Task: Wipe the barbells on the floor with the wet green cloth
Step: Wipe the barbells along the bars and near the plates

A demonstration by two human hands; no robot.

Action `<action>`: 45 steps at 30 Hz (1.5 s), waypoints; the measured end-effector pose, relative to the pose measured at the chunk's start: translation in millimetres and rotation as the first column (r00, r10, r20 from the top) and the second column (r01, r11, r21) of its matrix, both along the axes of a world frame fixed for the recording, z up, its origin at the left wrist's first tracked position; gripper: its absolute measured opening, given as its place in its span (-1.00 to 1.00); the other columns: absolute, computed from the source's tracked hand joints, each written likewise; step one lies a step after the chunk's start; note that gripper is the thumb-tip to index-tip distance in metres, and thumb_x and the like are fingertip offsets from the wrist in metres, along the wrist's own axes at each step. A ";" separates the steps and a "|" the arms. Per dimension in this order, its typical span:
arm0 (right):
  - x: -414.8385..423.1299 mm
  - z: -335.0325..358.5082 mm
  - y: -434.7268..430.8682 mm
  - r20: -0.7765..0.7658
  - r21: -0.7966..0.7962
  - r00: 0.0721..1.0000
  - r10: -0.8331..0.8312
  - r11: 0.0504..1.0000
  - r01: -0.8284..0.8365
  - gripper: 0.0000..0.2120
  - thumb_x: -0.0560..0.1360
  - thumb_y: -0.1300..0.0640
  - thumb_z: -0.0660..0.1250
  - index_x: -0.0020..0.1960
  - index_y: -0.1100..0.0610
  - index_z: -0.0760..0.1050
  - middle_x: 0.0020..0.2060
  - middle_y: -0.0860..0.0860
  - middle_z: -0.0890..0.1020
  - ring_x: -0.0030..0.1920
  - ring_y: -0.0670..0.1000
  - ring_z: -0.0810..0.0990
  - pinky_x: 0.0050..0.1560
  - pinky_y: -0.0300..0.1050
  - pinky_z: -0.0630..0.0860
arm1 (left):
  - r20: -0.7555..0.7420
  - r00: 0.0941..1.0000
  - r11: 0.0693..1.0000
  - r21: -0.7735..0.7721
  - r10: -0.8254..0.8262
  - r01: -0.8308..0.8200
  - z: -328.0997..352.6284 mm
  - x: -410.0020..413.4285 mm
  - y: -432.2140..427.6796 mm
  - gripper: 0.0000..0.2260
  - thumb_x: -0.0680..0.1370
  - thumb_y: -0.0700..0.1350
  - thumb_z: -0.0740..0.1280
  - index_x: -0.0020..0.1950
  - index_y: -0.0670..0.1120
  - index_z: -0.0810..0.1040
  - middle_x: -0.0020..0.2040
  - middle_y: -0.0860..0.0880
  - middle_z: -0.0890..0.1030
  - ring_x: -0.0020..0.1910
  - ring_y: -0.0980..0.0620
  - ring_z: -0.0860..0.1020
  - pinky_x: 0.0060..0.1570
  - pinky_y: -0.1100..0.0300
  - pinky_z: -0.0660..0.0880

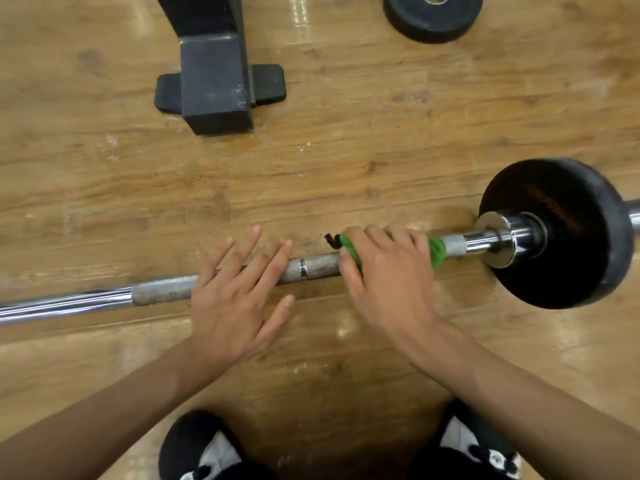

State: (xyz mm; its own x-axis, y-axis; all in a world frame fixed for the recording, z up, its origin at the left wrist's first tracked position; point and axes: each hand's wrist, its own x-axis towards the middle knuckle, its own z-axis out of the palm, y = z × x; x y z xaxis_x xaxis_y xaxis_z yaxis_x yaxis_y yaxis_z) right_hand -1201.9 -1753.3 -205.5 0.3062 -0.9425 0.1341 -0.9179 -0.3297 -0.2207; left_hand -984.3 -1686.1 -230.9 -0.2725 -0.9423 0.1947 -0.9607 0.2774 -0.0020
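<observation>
the bar (318, 268) lies on the wood floor (346, 161), running left to right, with a black plate (568, 233) loaded on its right end. the cloth (437, 251) is wrapped around the bar just left of the chrome collar (498, 242), near that plate. green shows at both edges of the right hand (388, 271).

that hand comes over the bar from the near side, knuckles up. its fingers curl over the top, clamping the cloth round the shaft so it can be dragged along the rough grip section. wrapping rather than dabbing likely lets the wet cloth reach all the way round in one pass.

the left hand (235, 299) lies over the bar further left, well apart from the plate, palm down. its fingers are straight and spread wide, holding nothing. they seem to press the bar down, probably to stop it rolling while the other hand rubs. whether the palm truly bears on the metal i cannot tell. both forearms reach in from the near side of the bar, where the person's shoes (204, 448) stand.

beyond the bar, a black stand foot (214, 74) and a loose plate (433, 19) rest on the floor. the long stretch of bar left of the left hand probably has yet to get the cloth.
</observation>
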 end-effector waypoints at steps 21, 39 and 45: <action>4.5 0.6 42.1 -0.010 0.050 0.954 0.299 0.953 -0.298 -0.67 0.67 -0.07 0.15 0.21 0.08 0.59 -0.02 0.02 0.69 -0.04 0.12 0.59 -0.03 0.07 0.38 | -0.064 0.997 0.996 0.067 -0.054 0.058 2.7 -12.2 51.9 -0.43 0.68 0.12 0.10 0.61 -0.17 0.34 0.61 -0.11 0.35 0.62 -0.14 0.27 0.50 -0.21 0.29; -20.7 0.6 47.5 -0.026 0.076 0.950 0.310 0.948 -0.308 -0.64 0.69 -0.10 0.11 0.16 0.09 0.59 -0.04 0.02 0.68 -0.05 0.10 0.56 0.10 0.08 0.44 | -0.036 0.990 0.991 0.012 -0.134 0.135 -2.4 -9.8 64.9 -0.37 0.63 0.17 0.16 0.58 -0.21 0.37 0.57 -0.15 0.40 0.58 -0.20 0.34 0.42 -0.14 0.39; -88.6 2.1 19.1 -0.074 0.046 0.991 -0.110 0.992 0.114 -0.66 0.65 -0.08 0.14 0.09 0.12 0.57 -0.10 0.06 0.62 -0.02 0.18 0.52 0.34 0.26 0.33 | -0.028 0.991 0.992 -0.011 -0.130 0.129 -2.5 -2.0 39.7 -0.33 0.63 0.21 0.14 0.61 -0.21 0.32 0.57 -0.14 0.40 0.58 -0.17 0.34 0.40 -0.06 0.36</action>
State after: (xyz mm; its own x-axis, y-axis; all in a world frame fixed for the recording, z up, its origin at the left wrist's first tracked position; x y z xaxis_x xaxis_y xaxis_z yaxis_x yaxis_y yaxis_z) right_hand -1290.5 -1734.2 -203.4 0.2057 -0.9763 0.0677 -0.9624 -0.2144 -0.1671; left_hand -986.3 -1646.3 -233.4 -0.3863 -0.8975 0.2128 -0.9164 0.3997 0.0220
